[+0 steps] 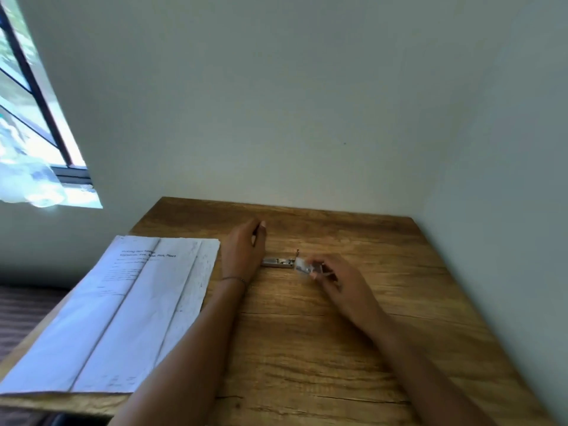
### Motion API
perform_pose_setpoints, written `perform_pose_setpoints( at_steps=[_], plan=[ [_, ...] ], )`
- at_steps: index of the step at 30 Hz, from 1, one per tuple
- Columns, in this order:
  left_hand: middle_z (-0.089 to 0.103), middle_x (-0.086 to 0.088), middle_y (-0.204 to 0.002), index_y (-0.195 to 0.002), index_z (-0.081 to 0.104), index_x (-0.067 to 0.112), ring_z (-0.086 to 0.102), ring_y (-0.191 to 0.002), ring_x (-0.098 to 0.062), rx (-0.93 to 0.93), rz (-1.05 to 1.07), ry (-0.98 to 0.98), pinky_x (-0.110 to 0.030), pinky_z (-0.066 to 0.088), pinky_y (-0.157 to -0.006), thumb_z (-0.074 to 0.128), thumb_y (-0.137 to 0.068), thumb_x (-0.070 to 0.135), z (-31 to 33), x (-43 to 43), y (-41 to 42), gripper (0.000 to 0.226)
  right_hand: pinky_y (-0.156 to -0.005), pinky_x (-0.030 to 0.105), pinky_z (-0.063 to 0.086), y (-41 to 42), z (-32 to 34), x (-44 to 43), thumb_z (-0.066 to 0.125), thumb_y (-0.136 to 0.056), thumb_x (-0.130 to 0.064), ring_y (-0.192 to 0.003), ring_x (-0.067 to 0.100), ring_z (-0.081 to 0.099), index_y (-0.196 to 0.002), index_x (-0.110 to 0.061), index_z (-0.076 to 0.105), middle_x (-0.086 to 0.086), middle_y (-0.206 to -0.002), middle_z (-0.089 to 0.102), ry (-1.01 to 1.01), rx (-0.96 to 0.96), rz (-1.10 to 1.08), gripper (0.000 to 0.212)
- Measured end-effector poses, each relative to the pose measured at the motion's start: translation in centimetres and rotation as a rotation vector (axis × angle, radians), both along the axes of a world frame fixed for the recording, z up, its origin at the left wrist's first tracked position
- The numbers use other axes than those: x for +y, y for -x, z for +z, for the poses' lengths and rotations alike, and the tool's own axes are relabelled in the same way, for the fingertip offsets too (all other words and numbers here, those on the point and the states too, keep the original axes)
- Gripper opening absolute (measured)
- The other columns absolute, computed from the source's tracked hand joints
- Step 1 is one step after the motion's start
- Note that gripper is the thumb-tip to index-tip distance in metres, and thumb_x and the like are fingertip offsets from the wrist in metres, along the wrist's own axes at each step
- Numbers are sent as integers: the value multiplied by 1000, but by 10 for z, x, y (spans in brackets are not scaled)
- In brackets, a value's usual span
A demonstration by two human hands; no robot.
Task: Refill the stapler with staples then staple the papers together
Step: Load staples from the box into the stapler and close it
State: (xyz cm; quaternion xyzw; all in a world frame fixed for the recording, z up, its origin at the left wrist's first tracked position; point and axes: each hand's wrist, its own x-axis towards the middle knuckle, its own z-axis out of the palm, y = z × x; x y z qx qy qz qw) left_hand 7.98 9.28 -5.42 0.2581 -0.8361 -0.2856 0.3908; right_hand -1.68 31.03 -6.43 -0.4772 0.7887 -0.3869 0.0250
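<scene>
Fingertips (314,274) of the right hand (338,279): drawn together around a small pale, blurred item (302,266) at the right end of the stapler; whether this is a strip of staples or a part of the stapler cannot be told. Remaining fingers curled loosely, palm down, just above the wood.

Left hand (244,244): resting on its outer edge on the table, fingers held together and slightly curved, thumb tip near the forefinger. Nothing visibly gripped; the heel of the hand sits at the left end of the stapler, and actual contact cannot be judged. A thin bracelet (233,278) circles the wrist.

Stapler (278,262): small, silver metal, lying flat and lengthwise left to right between the two hands, toward the far middle of the table. A thin upright piece (297,253) rises at its right end (probably the raised top arm, too blurred to confirm).

Papers (123,312): white printed sheets, fanned in an overlapping stack on the left part of the table, well apart from the stapler; the near left corner reaches the table edge. Print too small to read.

Table (338,364): brown wood grain, set against a pale wall (307,103). Window (27,118) with dark frame at upper left.
</scene>
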Motion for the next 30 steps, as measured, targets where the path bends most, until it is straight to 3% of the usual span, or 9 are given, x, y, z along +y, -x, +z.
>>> perform_pose_setpoints(
  at_steps=[3, 5, 7, 13, 18, 23, 26, 30],
  plan=[
    [70, 4, -88, -95, 69, 19, 64, -83, -10, -15, -62, 21, -35, 57, -74, 49, -105, 32, 0, 16, -23, 25, -94, 19, 46, -13, -6, 0, 60, -100, -29, -112, -4, 54, -126, -35, 63, -16, -127, 61, -2, 16, 50, 26],
    [68, 15, -97, -106, 68, 29, 63, -91, 1, -45, -177, 19, -20, 54, -77, 51, -104, 33, -7, 30, -41, 18, -93, 16, 44, -17, -9, 0, 61, -100, -33, -111, -11, 51, -123, -37, 63, -19, -124, 61, 3, 22, 89, 24],
    [64, 20, -106, -113, 65, 34, 62, -98, 4, -117, -301, 47, -16, 54, -79, 53, -101, 33, -12, 46, -58, 17, -91, 17, 44, -20, -11, 2, 62, -98, -35, -108, -10, 52, -120, -37, 63, -20, -120, 62, -17, 28, 114, 22],
    [59, 13, -119, -114, 68, 26, 58, -105, -2, -282, -409, 210, -28, 55, -88, 66, -87, 30, -16, 70, -77, 27, -95, 31, 49, -24, -8, 9, 71, -90, -38, -107, 4, 58, -116, -29, 68, -15, -114, 68, -52, 29, 138, 27],
    [60, 6, -132, -114, 65, 23, 54, -122, -9, -279, -383, 395, -30, 54, -97, 65, -91, 32, -17, 75, -77, 25, -98, 26, 47, -23, -4, 10, 76, -86, -36, -110, 4, 60, -116, -28, 71, -14, -115, 70, -57, 41, 147, 32],
    [67, 2, -122, -119, 63, 18, 60, -111, -14, -325, -385, 491, -37, 57, -87, 62, -97, 30, -13, 81, -77, 26, -94, 18, 44, -20, -3, 12, 74, -85, -30, -106, 0, 62, -114, -28, 73, -15, -113, 72, -52, 7, 167, 29],
    [69, -9, -120, -128, 61, 7, 65, -107, -26, -395, -416, 766, -43, 58, -84, 59, -100, 19, -10, 85, -75, 31, -94, 22, 48, -21, -1, 13, 73, -86, -28, -104, 0, 64, -113, -29, 74, -15, -110, 73, -47, -36, 166, 27],
    [65, -16, -131, -142, 49, 3, 65, -117, -30, -552, -419, 1028, -43, 57, -95, 46, -103, 14, -5, 88, -73, 41, -95, 25, 51, -20, 0, 14, 73, -86, -25, -102, 0, 66, -110, -29, 75, -14, -107, 75, -21, -56, 170, 24]
  ],
)
